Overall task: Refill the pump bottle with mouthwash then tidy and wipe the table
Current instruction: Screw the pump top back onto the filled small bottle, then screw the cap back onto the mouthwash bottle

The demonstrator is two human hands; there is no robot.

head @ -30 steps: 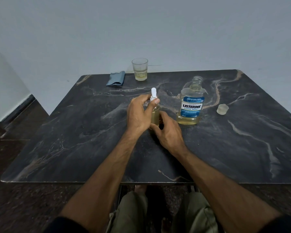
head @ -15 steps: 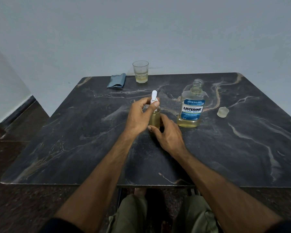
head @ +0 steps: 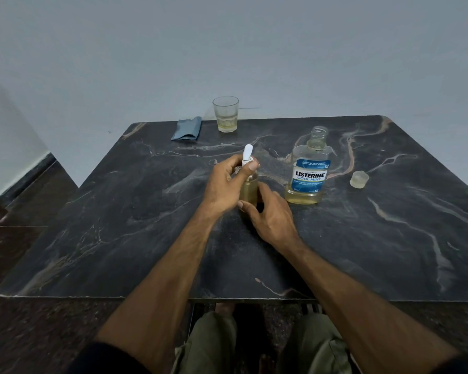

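Note:
A small clear pump bottle (head: 249, 192) with yellowish liquid and a white pump head (head: 247, 153) stands upright mid-table. My left hand (head: 227, 186) grips its top around the pump collar, thumb across the front. My right hand (head: 270, 214) holds the bottle's lower body from the right. An uncapped Listerine mouthwash bottle (head: 310, 171), with a little yellow liquid at its bottom, stands just right of my hands. Its clear cap (head: 359, 179) lies further right on the dark marble table (head: 119, 225).
A glass (head: 225, 113) with a little yellowish liquid stands at the table's far edge. A folded blue-grey cloth (head: 187, 129) lies left of it. A pale wall rises behind the table. My knees show below the near edge.
My hands stay on the pump bottle; the left thumb has shifted slightly around the pump collar. The view has tilted a little, so everything sits lower in frame.

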